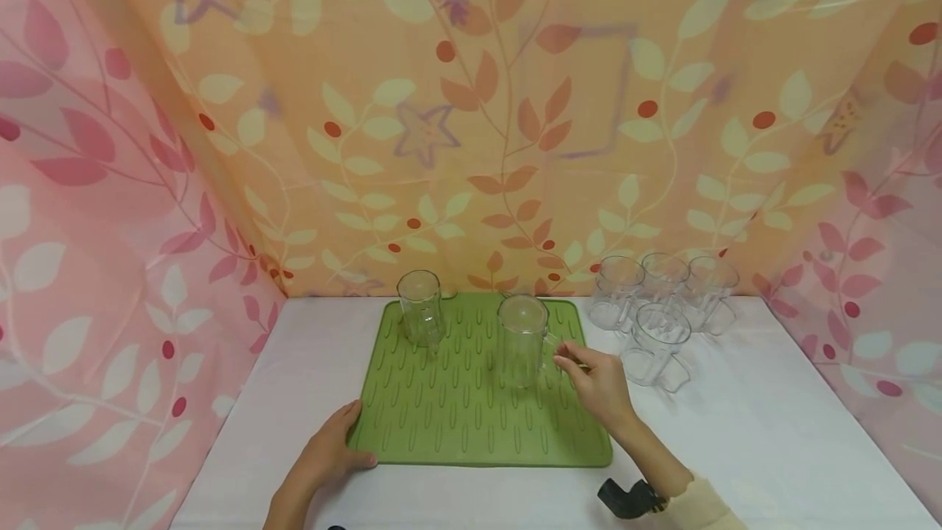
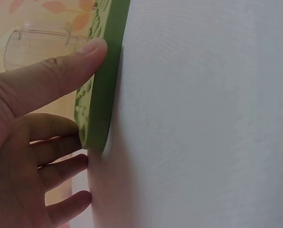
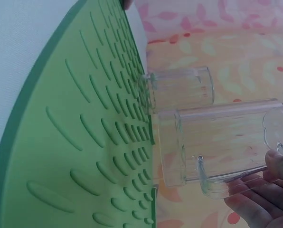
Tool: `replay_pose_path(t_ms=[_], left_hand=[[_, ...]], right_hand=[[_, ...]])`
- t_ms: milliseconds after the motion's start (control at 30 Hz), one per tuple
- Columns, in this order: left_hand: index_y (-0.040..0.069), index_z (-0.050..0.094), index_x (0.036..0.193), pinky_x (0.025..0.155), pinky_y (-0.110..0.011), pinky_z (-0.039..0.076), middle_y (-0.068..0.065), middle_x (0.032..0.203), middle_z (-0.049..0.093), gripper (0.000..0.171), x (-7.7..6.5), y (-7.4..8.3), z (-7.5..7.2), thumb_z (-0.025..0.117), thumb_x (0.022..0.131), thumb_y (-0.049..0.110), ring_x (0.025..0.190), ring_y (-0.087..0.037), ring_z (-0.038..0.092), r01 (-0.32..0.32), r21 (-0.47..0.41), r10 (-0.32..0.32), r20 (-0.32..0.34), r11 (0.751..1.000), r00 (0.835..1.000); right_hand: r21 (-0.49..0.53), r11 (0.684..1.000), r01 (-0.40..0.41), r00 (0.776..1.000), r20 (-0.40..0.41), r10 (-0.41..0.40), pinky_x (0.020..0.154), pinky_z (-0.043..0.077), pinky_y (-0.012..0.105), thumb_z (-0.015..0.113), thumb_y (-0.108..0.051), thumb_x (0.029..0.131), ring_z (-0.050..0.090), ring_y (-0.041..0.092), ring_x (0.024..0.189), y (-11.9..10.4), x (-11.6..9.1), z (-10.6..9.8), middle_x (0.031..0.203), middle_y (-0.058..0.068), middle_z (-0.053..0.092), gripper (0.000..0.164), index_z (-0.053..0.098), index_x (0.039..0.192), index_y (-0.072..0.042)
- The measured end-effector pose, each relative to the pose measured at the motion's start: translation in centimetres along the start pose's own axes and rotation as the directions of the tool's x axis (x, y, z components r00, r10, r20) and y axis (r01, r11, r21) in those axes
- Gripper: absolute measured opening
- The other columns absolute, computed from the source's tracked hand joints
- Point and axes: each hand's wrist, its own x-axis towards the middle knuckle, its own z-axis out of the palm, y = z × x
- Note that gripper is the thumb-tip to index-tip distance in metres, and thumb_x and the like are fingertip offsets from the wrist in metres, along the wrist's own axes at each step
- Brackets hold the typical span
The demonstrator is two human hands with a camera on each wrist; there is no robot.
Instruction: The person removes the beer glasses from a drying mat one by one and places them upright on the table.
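My right hand [image 1: 599,387] pinches the handle of a clear glass mug [image 1: 523,342], held over the right half of a green ribbed mat [image 1: 478,424]. In the right wrist view, the mug [image 3: 222,142] is close to the mat; whether it touches is hard to tell. Another clear glass mug [image 1: 420,309] stands at the mat's back left, its handle toward the front. At the front left corner rests my left hand [image 1: 327,452]. The left wrist view has its thumb [image 2: 70,78] against the mat's edge [image 2: 106,95], the fingers beside the corner.
Several clear glass mugs [image 1: 658,325] stand grouped on the white tabletop [image 1: 736,432], right of the mat. Patterned cloth [image 1: 508,105] rises behind and at both sides. A black strap-like piece [image 1: 629,499] is by the right wrist.
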Motion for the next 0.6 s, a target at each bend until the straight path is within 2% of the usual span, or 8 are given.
replay_pose_path(t_ms=[133, 367, 600], left_hand=[[-0.006, 0.034, 0.147, 0.111, -0.066, 0.029, -0.029, 0.152, 0.034, 0.105, -0.03, -0.01, -0.03, 0.089, 0.062, 0.023, 0.139, -0.051, 0.030, -0.006, -0.009, 0.006, 0.004, 1.000, 1.000], [-0.008, 0.033, 0.147, 0.112, -0.065, 0.029, -0.032, 0.151, 0.033, 0.107, 0.03, 0.01, -0.13, 0.088, 0.062, 0.025, 0.139, -0.052, 0.030, -0.021, -0.006, 0.022, 0.017, 1.000, 1.000], [-0.009, 0.033, 0.146, 0.112, -0.065, 0.029, -0.032, 0.151, 0.033, 0.106, -0.08, 0.20, -0.33, 0.089, 0.062, 0.024, 0.139, -0.052, 0.030, -0.027, -0.003, 0.027, 0.016, 1.000, 1.000]], right_hand=[[-0.001, 1.000, 0.003, 1.000, 0.004, -0.003, 0.053, 0.053, 0.010, 0.076, 0.004, 0.076, 0.071, 0.010, 0.070, -0.03, -0.15, -0.01, 0.077, 0.009, 0.075, 0.011, 0.075, 0.087, 0.002], [-0.002, 1.000, 0.002, 1.000, 0.006, -0.002, 0.054, 0.052, 0.010, 0.076, 0.003, 0.077, 0.073, 0.017, 0.068, -0.17, -0.23, 0.02, 0.078, 0.009, 0.075, 0.012, 0.075, 0.089, 0.005], [-0.017, 1.000, -0.004, 1.000, 0.015, 0.004, 0.053, 0.052, 0.010, 0.076, 0.003, 0.077, 0.071, 0.011, 0.067, -0.31, -0.23, -0.02, 0.076, 0.007, 0.075, 0.009, 0.075, 0.086, 0.001]])
